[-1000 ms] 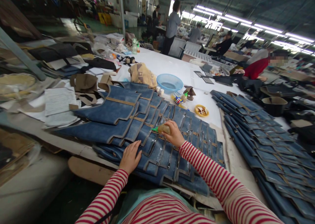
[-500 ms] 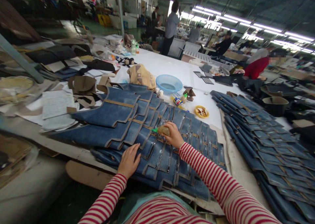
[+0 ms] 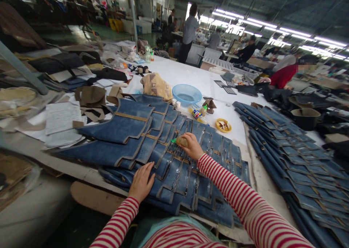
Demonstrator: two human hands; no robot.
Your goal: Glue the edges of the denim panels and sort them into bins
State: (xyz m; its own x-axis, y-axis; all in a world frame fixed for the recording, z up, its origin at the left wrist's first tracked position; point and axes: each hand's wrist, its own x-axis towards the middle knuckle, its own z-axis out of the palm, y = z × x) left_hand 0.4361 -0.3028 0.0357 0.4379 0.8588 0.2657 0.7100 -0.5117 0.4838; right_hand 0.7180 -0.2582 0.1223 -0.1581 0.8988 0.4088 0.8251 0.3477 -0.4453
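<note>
Right grip (image 3: 192, 147): Curled around a squeeze bottle (image 3: 181, 142) at the middle of the frame, tipped onto its side.
Green nozzle (image 3: 173, 141): Aims left, just above or on the blue panels (image 3: 131, 154); contact too small to tell.
Left grip (image 3: 142, 182): Spread flat on the panels, lower left of the bottle, fingers slightly apart, no object visible in hold.
Blue panels: Overlap in a row across the middle of the frame, edged in grey, crossed by tan strips (image 3: 133, 116).
Glossy streaks (image 3: 177, 178): Run along several panels, below and right of the bottle.
Beyond the panels: On the white counter (image 3: 231, 112), from centre toward right, a patterned cloth (image 3: 156, 86), a blue basin (image 3: 186, 94), a second green-topped bottle (image 3: 204, 111) and a yellow dish (image 3: 223, 130) holding scraps.
Left of frame: Written sheets (image 3: 62, 118) beside dark pieces.
Right of frame: Another blue stack (image 3: 297, 161), lying slantwise.
Upper right: Bends forward in red, a co-worker (image 3: 284, 76).
</note>
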